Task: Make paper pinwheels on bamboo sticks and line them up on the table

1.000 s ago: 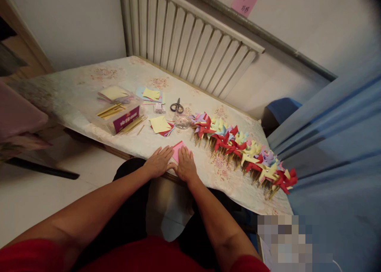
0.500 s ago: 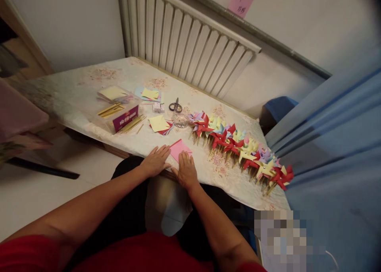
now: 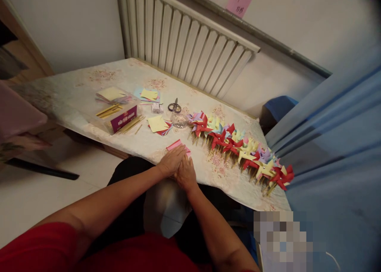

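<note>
A pink paper square (image 3: 176,145) lies near the front edge of the table (image 3: 89,89), mostly covered by my hands. My left hand (image 3: 172,163) lies flat over the paper with its fingers pointing right. My right hand (image 3: 186,173) presses beside it, partly under the left hand's fingers. Only the far pink edge of the paper shows.
A long row of paper pinwheels (image 3: 238,145) runs along the table to the right. Scissors (image 3: 174,106), a small clear dish (image 3: 179,122), stacks of coloured paper (image 3: 158,124), and a clear box with sticks (image 3: 119,113) sit behind. A radiator (image 3: 184,45) stands against the wall.
My left hand slid right across the pink paper and now overlaps my right hand. The paper, which showed as an open sheet before, is now nearly hidden.
</note>
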### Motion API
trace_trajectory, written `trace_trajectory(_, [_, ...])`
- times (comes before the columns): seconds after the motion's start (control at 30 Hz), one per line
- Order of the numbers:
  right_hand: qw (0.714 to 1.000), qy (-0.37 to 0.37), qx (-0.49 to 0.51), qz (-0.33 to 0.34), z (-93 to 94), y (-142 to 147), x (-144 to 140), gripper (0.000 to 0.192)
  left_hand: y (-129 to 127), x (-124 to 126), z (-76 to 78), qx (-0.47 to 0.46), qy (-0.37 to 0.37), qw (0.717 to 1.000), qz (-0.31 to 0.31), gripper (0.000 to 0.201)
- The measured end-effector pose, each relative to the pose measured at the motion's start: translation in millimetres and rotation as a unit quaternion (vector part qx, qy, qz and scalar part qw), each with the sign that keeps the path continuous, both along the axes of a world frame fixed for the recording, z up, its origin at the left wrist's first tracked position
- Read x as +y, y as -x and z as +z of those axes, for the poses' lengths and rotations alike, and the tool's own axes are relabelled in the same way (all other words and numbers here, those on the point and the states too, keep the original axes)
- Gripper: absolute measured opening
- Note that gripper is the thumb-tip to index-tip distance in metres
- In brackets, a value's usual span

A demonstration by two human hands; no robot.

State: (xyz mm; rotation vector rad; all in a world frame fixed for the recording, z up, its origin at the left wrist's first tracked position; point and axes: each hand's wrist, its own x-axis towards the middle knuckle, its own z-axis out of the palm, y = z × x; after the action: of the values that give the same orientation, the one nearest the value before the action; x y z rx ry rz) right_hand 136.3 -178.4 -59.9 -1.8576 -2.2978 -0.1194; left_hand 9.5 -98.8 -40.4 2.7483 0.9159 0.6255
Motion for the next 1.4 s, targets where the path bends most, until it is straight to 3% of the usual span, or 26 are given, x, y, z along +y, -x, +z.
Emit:
trace_trajectory(0.1, [1.000,0.001,0.007,-0.002,-2.6,-1,1,0.075,-22,14,-9.1,0.029,0.028,0.999,0.037,0.047])
trace_trajectory(0.2, [1.000,-0.003,0.011,-0.009,-4.7,-1,1,0.080,-26,27,-14.7,0.055,0.025,0.995,0.076,0.047])
trace_trajectory(0.43, [1.000,-0.012,0.006,-0.006,-2.8,1,0,0.079,-6,45,-11.3,0.091,0.011,0.995,0.036,0.049])
trace_trajectory(1.2, [1.000,-0.003,0.008,-0.012,-0.1,1,0,0.087,-7,47,-13.9,0.101,-0.016,0.994,0.045,0.050])
trace_trajectory(1.4, [1.000,-0.006,0.019,-0.008,-1.4,0,-1,0.085,-8,47,-10.4,0.123,0.006,0.991,0.050,0.053])
